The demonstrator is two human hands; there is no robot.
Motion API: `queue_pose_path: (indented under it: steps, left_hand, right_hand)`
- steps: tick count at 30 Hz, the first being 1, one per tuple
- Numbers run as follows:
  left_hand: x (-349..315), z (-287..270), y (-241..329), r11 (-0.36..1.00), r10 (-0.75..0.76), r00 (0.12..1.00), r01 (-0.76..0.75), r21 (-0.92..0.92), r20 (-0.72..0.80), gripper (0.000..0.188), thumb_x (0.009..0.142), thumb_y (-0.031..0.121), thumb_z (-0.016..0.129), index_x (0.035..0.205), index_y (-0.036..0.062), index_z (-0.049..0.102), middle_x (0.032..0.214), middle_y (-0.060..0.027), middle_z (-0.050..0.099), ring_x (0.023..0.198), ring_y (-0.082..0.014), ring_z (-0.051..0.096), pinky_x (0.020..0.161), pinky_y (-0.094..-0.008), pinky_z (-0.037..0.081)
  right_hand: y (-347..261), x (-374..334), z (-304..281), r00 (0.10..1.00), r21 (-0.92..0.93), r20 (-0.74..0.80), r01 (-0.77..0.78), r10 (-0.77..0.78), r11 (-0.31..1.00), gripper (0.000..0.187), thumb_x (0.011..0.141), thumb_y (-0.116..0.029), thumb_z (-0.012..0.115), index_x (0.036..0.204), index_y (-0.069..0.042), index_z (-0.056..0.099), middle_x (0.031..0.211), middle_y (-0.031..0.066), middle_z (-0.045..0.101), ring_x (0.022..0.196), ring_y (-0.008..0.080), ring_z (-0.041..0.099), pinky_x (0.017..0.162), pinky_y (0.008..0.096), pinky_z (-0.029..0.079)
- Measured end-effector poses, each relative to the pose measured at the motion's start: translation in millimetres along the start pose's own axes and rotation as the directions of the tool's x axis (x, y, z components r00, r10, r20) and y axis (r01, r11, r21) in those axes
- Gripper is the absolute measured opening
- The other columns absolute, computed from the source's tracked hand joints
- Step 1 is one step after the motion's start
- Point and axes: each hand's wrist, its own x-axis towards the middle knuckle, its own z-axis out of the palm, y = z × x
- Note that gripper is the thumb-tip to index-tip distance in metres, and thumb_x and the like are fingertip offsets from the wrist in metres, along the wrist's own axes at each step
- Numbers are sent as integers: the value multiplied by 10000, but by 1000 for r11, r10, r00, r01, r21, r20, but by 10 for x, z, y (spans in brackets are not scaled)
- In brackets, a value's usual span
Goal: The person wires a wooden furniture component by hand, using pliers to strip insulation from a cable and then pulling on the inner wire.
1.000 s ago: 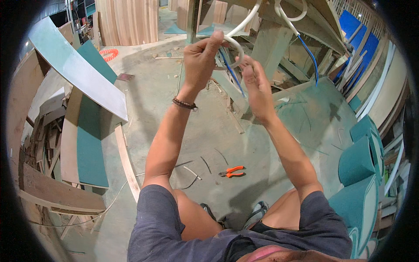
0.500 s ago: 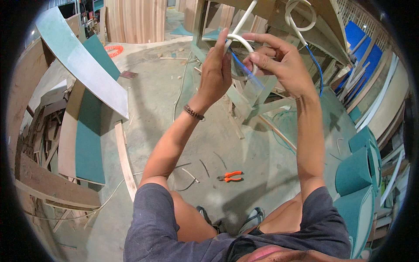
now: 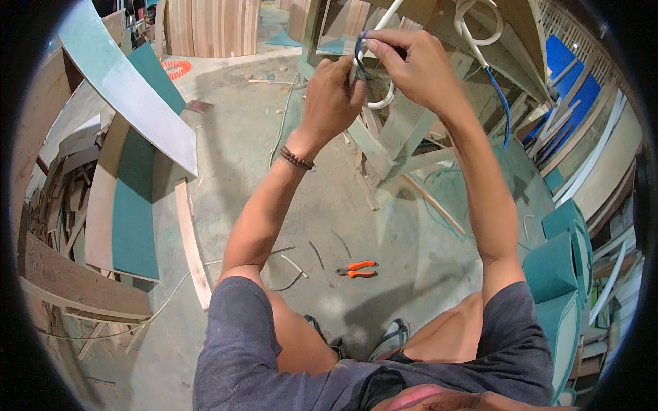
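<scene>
Two bare hands are raised together at the upper middle, near a wooden frame [image 3: 373,147]. The left hand [image 3: 332,96] pinches one white cable [image 3: 382,105], its thumb and fingers curled near the top of a single loop; the lower curve of that loop hangs below both hands. The right hand [image 3: 421,68] pinches one blue wire [image 3: 359,43] between thumb and forefinger, just beside the left hand's fingertips. Whether the fingers of the two hands touch, I cannot tell.

A second white cable [image 3: 473,46] hangs to the right, also curled into one loop, with one blue tail [image 3: 502,99] dangling from its end. One beaded bracelet [image 3: 297,159] circles the left wrist.

On the concrete floor [image 3: 240,157] lies one pair of orange-handled pliers [image 3: 349,271], between the forearms and well below the hands. Near it are at least four dark offcuts [image 3: 316,255] and one short pale offcut [image 3: 293,265].

To the left, curved wooden panels [image 3: 89,298] enclose a heap of wood scraps [image 3: 72,185], too jumbled to count. One orange coiled hose [image 3: 177,68] lies farther back. At least three curved teal panels [image 3: 550,267] stand to the right, beside the right arm.
</scene>
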Motion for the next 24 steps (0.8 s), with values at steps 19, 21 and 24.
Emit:
queue_pose_path:
  steps: [19, 21, 24]
  left_hand:
    - [169, -108, 89, 913, 379, 912, -397, -100, -156, 120, 749, 54, 738, 844, 38, 666, 768, -70, 576, 749, -276, 508, 679, -385, 454]
    - [190, -77, 104, 895, 426, 890, -441, -67, -164, 124, 738, 61, 746, 836, 45, 671, 775, -63, 578, 753, -274, 519, 672, -382, 463]
    - [176, -102, 131, 878, 468, 874, -477, -43, -135, 137, 726, 62, 748, 848, 45, 688, 815, -53, 595, 771, -265, 550, 674, -381, 482]
  right_hand:
    - [-203, -846, 190, 939, 38, -332, 111, -92, 993, 229, 973, -184, 575, 1134, -101, 716, 1209, 97, 578, 1132, 265, 478, 1013, 396, 329]
    - [-225, -910, 269, 912, 69, -406, 88, -52, 994, 249, 1037, -251, 518, 1014, -79, 697, 1146, 93, 613, 1146, 247, 479, 1042, 404, 306]
    - [-165, -877, 248, 889, 122, -445, 174, -103, 977, 370, 1092, -285, 452, 829, -70, 599, 905, 67, 657, 1048, 207, 545, 1052, 411, 330]
